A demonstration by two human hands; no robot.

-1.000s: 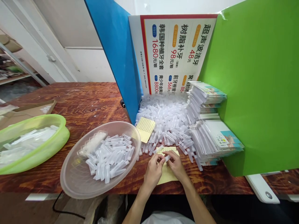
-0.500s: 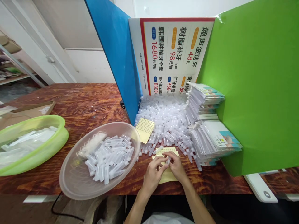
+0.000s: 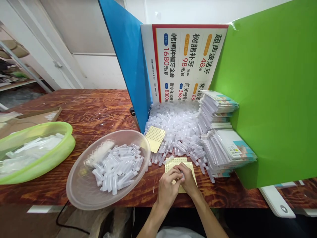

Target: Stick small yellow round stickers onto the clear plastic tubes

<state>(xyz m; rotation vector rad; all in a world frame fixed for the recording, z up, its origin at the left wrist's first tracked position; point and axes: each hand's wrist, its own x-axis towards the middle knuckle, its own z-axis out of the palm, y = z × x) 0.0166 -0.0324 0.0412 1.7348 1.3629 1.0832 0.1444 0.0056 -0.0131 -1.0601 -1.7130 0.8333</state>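
Note:
My left hand [image 3: 165, 186] and my right hand [image 3: 190, 183] meet near the table's front edge, fingers curled together. Between their fingertips is a small translucent plastic tube [image 3: 183, 176], mostly covered by the fingers. Beneath the hands lie pale yellow sticker sheets [image 3: 192, 167] with rows of small dots. Just beyond them spreads a heap of similar capped tubes [image 3: 177, 124]. Another dotted sheet [image 3: 155, 138] rests against the heap's left side. On the left, a translucent plastic basket [image 3: 74, 195] holds many more tubes.
Stacks of printed cards [image 3: 223, 148] stand to the right of the heap. A blue panel [image 3: 123, 49], a printed price board [image 3: 188, 59] and a green panel [image 3: 272, 99] enclose it. A lime green basket [image 3: 66, 142] with white plastic pieces sits far left, before a cardboard tray [image 3: 37, 116].
Both hands have shifted slightly right and drawn closer together. The left fingers now overlap the right ones, hiding more of the tube. The camera view has moved a little.

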